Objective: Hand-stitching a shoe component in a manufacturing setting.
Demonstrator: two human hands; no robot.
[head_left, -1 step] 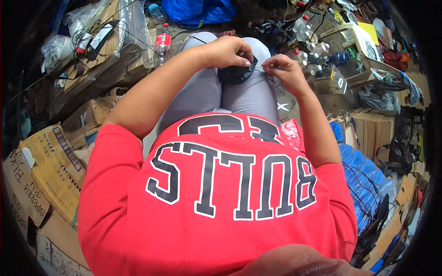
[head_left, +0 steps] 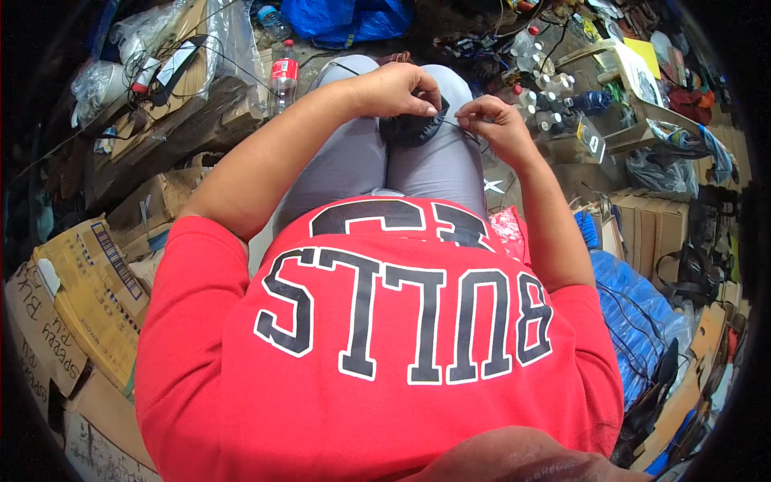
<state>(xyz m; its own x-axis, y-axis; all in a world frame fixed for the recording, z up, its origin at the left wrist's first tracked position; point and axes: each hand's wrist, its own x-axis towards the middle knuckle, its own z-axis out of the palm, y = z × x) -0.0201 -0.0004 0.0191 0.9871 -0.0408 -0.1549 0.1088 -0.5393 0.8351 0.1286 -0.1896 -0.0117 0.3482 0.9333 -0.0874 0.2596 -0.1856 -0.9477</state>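
Note:
A small dark, rounded piece (head_left: 411, 131), soft-looking and black, lies over my knees on the grey trousers (head_left: 341, 157). My left hand (head_left: 397, 90) curls over its upper edge, thumb and fingers pinching it. Just to the right, my right hand (head_left: 494, 124) has its thumb and forefinger pressed together at the end of a thin dark strand (head_left: 450, 122) that reaches toward the black piece. Whether a needle is in that pinch is too small to make out. Part of the black piece is hidden under my left hand.
White-handled scissors (head_left: 494, 185) lie low beside my right thigh. A red-capped bottle (head_left: 284, 76) stands beyond my left forearm. Several small bottles (head_left: 546, 100) and a pale plastic chair (head_left: 634, 88) are at the right. Cardboard boxes (head_left: 96, 281) crowd the left; a blue bag (head_left: 345, 22) lies ahead.

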